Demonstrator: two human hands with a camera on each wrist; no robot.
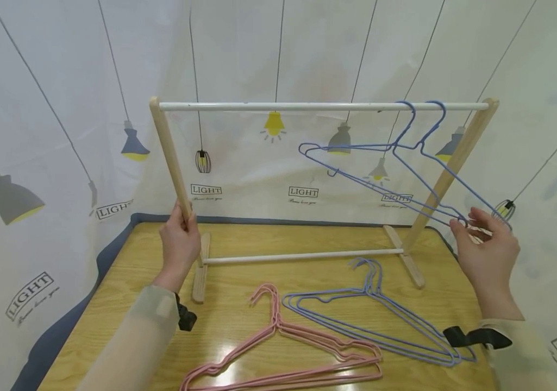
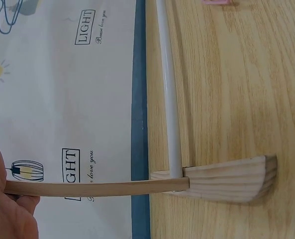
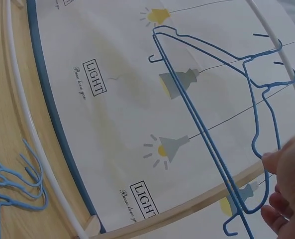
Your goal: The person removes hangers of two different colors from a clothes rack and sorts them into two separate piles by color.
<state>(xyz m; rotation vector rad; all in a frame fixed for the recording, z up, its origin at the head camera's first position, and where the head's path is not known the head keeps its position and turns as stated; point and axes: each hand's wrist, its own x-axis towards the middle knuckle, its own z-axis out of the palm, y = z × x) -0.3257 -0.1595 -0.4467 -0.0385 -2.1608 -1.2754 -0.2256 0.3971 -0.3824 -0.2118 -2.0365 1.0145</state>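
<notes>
A small clothes rack with a white top rail (image 1: 278,106) and wooden posts stands on the table. My left hand (image 1: 180,241) grips its left post (image 1: 169,149) low down; the left wrist view shows the fingers around this post (image 2: 97,187). Two blue wire hangers (image 1: 405,133) hang by their hooks near the right end of the rail. At their right-hand ends, my right hand (image 1: 488,247) pinches a hanger corner between thumb and fingers. In the right wrist view the thumb (image 3: 272,162) lies against the wire of a blue hanger (image 3: 207,117).
Several pink hangers (image 1: 275,326) lie stacked at the front of the wooden table (image 1: 126,304). More blue hangers (image 1: 366,293) lie to their right, below the rack's lower white bar (image 1: 302,256). A lamp-printed curtain (image 1: 239,54) hangs behind and around the table.
</notes>
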